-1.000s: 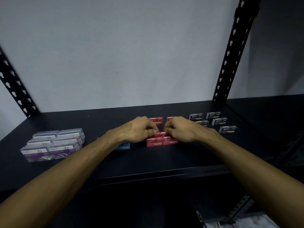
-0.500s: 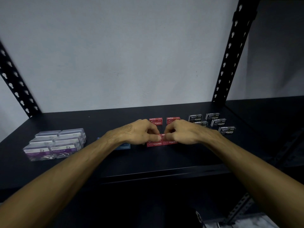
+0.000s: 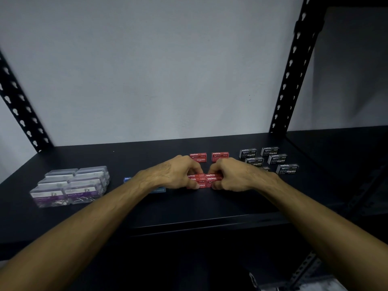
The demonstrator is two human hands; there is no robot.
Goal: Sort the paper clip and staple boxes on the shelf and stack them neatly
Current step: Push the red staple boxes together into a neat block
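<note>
A small stack of red staple boxes [image 3: 204, 180] sits mid-shelf, pinched from both sides. My left hand [image 3: 172, 175] grips its left end and my right hand [image 3: 237, 175] grips its right end, fingers curled onto the boxes. Behind them stand two more red staple boxes [image 3: 198, 157], side by side. Several black staple boxes [image 3: 270, 159] are spread at the right. Clear paper clip boxes [image 3: 71, 185] with purple labels are stacked in a block at the left. Blue boxes [image 3: 158, 190] lie mostly hidden under my left forearm.
The black shelf [image 3: 189, 208] has a front edge close to me. Perforated black uprights rise at the back left [image 3: 19, 110] and back right [image 3: 291, 66] against a white wall. A second dark shelf section [image 3: 346, 148] extends to the right.
Both hands stayed on the red stack and pressed closer around it; the camera shifted slightly. The other boxes have not moved.
</note>
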